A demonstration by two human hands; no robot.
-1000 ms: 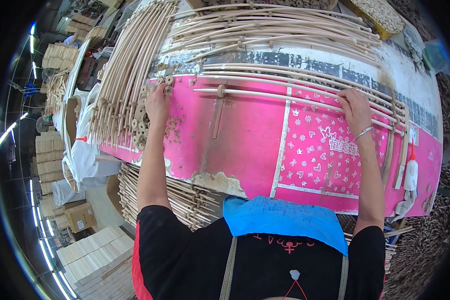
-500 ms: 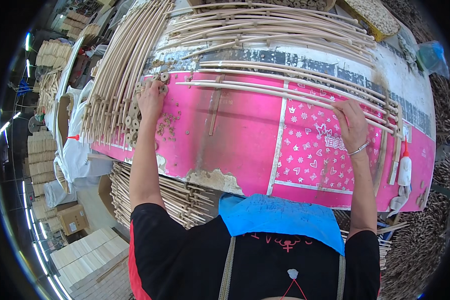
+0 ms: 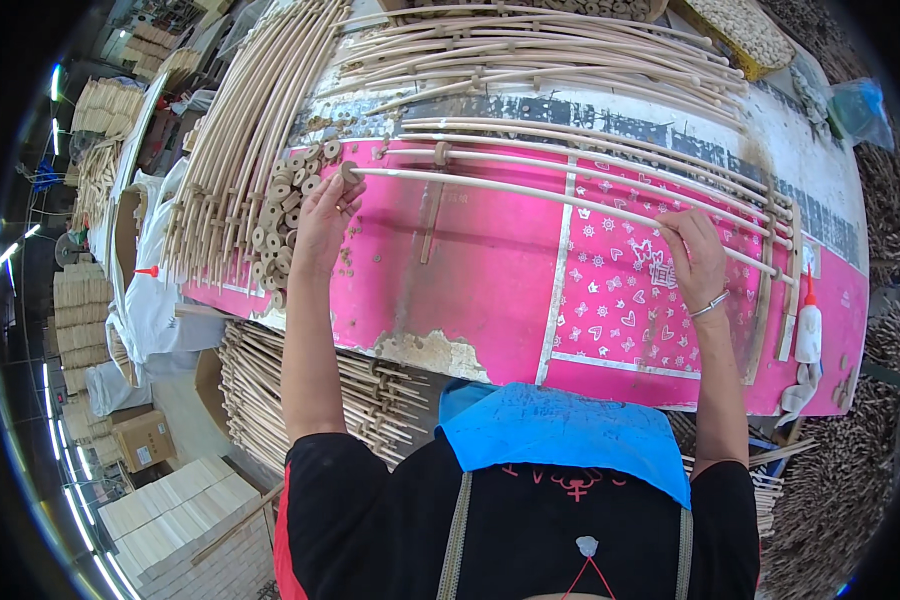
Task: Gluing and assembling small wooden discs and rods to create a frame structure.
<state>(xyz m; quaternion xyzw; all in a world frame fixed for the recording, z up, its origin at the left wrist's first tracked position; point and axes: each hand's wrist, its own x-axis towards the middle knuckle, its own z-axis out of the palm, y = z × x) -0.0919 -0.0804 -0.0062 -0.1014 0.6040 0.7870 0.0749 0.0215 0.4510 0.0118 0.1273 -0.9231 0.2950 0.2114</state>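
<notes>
Rod of pale wood, long and slim, crosses above a pink-covered bench, its left tip meeting a round wooden ring. The left hand pinches that ring between thumb and fingertips, beside a heap of loose rings. The right hand grips the rod toward its right end, thumb and fingers closed around it. Whether the tip sits in the hole or only touches it cannot be told. Good handling probably calls for squaring the hole to the tip, fingers on the rim so the opening stays clear. So slim a rod may flex, so a steady right hand and a light twist should beat a hard shove. Just behind, 1 neighbouring rod carries a ring and could be nudged.
</notes>
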